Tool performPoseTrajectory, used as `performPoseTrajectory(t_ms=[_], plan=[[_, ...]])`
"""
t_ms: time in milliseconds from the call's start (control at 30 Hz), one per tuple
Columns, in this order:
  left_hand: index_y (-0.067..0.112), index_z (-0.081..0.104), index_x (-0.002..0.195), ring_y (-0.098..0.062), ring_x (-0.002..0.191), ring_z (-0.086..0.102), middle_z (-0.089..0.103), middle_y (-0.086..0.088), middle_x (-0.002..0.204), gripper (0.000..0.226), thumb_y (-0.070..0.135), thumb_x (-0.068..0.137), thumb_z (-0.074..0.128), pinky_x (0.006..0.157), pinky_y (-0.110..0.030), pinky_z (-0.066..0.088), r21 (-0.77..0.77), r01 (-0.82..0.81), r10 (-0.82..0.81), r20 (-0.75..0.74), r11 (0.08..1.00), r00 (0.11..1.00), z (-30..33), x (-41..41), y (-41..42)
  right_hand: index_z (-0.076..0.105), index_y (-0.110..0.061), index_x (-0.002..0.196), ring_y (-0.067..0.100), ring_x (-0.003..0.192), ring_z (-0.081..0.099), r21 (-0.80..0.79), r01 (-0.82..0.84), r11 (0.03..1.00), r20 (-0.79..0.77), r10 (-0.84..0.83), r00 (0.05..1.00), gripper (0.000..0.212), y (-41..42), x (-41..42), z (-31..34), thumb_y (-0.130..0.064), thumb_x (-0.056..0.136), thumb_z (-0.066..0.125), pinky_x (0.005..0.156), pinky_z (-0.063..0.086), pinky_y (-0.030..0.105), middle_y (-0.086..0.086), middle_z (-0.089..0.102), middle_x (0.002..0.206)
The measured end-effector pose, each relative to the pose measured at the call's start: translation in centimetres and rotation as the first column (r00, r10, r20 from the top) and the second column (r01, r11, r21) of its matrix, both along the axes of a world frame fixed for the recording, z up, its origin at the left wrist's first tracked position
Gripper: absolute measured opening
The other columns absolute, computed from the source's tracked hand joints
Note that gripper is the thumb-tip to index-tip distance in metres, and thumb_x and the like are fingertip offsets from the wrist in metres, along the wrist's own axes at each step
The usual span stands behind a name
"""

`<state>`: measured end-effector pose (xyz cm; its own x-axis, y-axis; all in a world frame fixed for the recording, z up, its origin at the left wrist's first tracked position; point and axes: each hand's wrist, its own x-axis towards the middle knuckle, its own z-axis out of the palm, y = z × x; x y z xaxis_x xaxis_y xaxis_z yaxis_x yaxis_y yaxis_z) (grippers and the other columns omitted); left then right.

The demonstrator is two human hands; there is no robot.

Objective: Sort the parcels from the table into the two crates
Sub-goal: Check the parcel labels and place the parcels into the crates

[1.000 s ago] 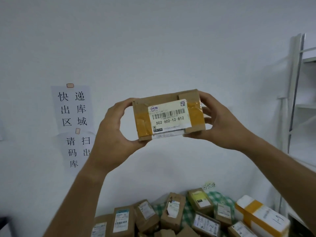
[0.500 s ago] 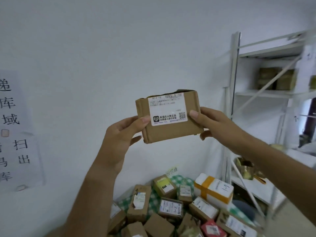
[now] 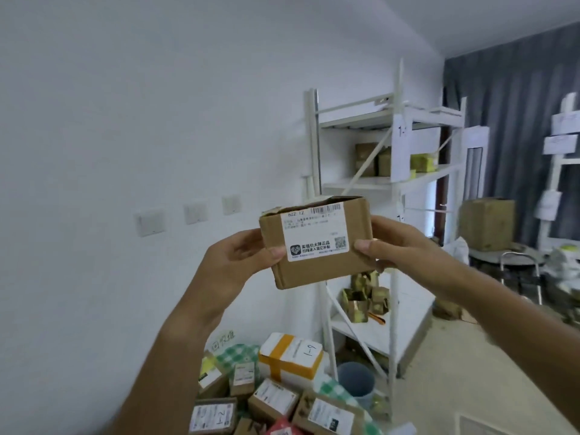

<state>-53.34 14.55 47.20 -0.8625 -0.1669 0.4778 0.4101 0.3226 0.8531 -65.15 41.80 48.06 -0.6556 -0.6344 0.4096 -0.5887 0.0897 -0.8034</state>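
I hold a small brown cardboard parcel (image 3: 317,271) with a white shipping label up at chest height, in front of the white wall. My left hand (image 3: 233,265) grips its left side, thumb on the label's lower corner. My right hand (image 3: 397,246) grips its right side. Below, several more parcels lie piled on a table with a green checked cloth (image 3: 233,356), among them a white box with orange tape (image 3: 290,356) marked 1-9. No crate is in view.
A white metal shelf rack (image 3: 392,189) stands to the right, with brown and yellow boxes on its shelves. A grey bucket (image 3: 356,379) sits at its foot. Farther right are a large carton (image 3: 488,222), a chair and a dark curtain.
The view has swung right, from the wall notices to the shelf rack. The parcel has been turned in my hands, so its side with the lower label part faces me.
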Motion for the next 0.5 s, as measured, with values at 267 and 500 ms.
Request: performPoseTrajectory(t_ms=[267, 500], plan=[[0.038, 0.055, 0.136, 0.000, 0.126, 0.056, 0.063, 0.025, 0.131, 0.087, 0.052, 0.061, 0.096, 0.104, -0.029, 0.051, -0.400, 0.038, -0.077, -0.083, 0.916, 0.994, -2.9, -8.6, 16.1, 0.042, -0.053, 0.145, 0.010, 0.127, 0.059, 0.032, 0.161, 0.986, -0.024, -0.160, 0.987, 0.086, 19.6, -2.8, -3.3, -0.043, 0.071, 0.085, 0.101, 0.054, 0.046, -0.020, 0.055, 0.144], [0.043, 0.046, 0.134, -0.004, 0.124, 0.051, 0.055, 0.013, 0.138, 0.085, 0.048, 0.064, 0.094, 0.096, -0.008, 0.041, -0.518, 0.096, -0.214, -0.174, 0.850, 0.961, -6.5, -13.9, 30.0, 0.036, -0.045, 0.153, 0.026, 0.125, 0.064, -0.068, 0.253, 0.965, 0.073, -0.248, 0.966, 0.096, 34.1, -2.0, -8.3, -0.015, 0.077, 0.086, 0.098, 0.057, 0.050, -0.012, 0.046, 0.155]])
